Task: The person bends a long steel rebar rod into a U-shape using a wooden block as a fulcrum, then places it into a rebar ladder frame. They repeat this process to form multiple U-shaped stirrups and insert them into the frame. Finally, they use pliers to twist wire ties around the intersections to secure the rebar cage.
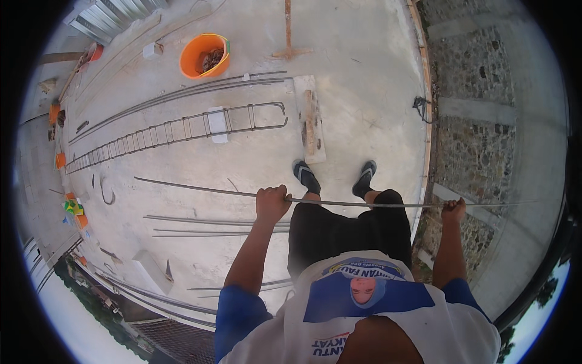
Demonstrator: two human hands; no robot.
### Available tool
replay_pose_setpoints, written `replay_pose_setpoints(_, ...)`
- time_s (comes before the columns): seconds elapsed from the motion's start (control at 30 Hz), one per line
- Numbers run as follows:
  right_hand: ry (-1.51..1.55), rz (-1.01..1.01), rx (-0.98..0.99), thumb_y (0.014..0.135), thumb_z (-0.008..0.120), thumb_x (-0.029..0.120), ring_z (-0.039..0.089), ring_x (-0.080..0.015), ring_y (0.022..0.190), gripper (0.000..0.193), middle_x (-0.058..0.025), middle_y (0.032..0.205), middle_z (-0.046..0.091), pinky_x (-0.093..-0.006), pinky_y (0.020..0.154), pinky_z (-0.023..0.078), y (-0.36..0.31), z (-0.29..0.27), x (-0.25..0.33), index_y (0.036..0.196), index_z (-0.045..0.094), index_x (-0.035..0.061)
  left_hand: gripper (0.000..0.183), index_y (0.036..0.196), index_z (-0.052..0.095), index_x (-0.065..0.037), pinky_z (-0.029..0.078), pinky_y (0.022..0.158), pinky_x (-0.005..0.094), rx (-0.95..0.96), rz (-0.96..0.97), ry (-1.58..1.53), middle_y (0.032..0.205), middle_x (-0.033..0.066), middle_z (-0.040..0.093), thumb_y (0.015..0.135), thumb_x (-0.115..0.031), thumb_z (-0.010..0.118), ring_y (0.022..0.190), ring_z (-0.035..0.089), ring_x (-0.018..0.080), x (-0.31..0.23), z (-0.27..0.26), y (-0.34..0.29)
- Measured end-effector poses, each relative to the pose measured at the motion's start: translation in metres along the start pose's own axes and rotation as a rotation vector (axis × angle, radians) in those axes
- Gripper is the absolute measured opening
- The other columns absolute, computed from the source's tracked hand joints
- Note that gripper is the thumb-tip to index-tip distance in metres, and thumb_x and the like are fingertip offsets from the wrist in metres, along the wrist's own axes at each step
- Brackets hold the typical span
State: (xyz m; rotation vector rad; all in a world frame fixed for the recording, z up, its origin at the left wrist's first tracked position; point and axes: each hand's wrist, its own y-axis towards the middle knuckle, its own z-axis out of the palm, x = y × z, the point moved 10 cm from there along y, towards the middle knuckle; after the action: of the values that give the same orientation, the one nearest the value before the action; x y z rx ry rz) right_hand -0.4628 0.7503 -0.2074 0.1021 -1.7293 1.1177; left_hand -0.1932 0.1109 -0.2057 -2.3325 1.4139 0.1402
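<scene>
My left hand (pixel 273 204) is closed around a long, thin steel rebar rod (pixel 364 204). Further along the same bar, my right hand (pixel 453 210) grips it near the slab's right edge. The bar lies crosswise in front of my thighs, above the floor. One end reaches left over the concrete, and the other passes beyond the slab edge. Ahead of my feet lies a wooden plank (pixel 310 118) with a narrow strip of wood on it. To its left, a ladder-shaped rebar cage (pixel 176 131) lies on the floor, crossing a white block (pixel 217 124).
An orange bucket (pixel 205 56) with dark contents stands far ahead, near a rusty T-shaped tool (pixel 289 36). Loose rebar (pixel 206 219) lies at my left. Past the wooden edging (pixel 426 91) on the right, a stone-and-concrete surface (pixel 476 130) shows beyond the slab.
</scene>
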Motion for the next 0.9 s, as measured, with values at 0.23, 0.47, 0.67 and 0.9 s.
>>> replay_pose_setpoints(0.23, -0.27, -0.046, -0.034, 0.092, 0.054, 0.02, 0.033, -0.0111, 0.052, 0.02, 0.0029, 0.061, 0.031, -0.0288, 0.053, 0.033, 0.096, -0.003, 0.023, 0.082, 0.038, 0.0131, 0.016, 0.063, 0.054, -0.009, 0.04, 0.073, 0.0412, -0.246, -0.071, 0.177, 0.06, 0.0056, 0.055, 0.072, -0.014, 0.066, 0.062, 0.053, 0.0238, 0.071, 0.008, 0.0)
replay_pose_setpoints(0.47, -0.412, -0.021, 0.068, 0.093, 0.052, 0.018, 0.037, -0.0128, 0.053, 0.023, 0.0016, 0.058, 0.034, -0.0301, 0.056, 0.037, 0.22, 0.031, 0.014, 0.076, 0.038, 0.0103, 0.02, 0.057, 0.047, -0.013, 0.033, 0.054, 0.0364, -0.116, -0.15, 0.115, 0.044, 0.0025, 0.047, 0.069, -0.01, 0.063, 0.044, 0.048, 0.0212, 0.049, 0.139, 0.061)
replay_pose_setpoints(0.67, -0.421, 0.004, 0.078, 0.093, 0.052, 0.017, 0.041, -0.0163, 0.055, 0.029, -0.001, 0.055, 0.036, -0.0316, 0.061, 0.039, 0.335, 0.058, 0.031, 0.07, 0.037, 0.0097, 0.017, 0.057, 0.052, -0.013, 0.036, 0.058, 0.0368, -0.029, -0.216, 0.138, 0.049, -0.0005, 0.051, 0.07, -0.015, 0.063, 0.049, 0.053, 0.0205, -0.001, 0.197, 0.13)
replay_pose_setpoints(0.9, -0.631, -0.209, 0.165, 0.093, 0.052, 0.02, 0.044, -0.0186, 0.059, 0.03, -0.0037, 0.057, 0.043, -0.0315, 0.068, 0.039, 0.417, 0.034, 0.123, 0.068, 0.042, 0.0079, 0.015, 0.057, 0.055, -0.014, 0.037, 0.06, 0.0377, -0.015, -0.176, 0.043, 0.05, 0.0004, 0.053, 0.068, -0.018, 0.064, 0.052, 0.056, 0.0208, -0.09, 0.243, 0.188)
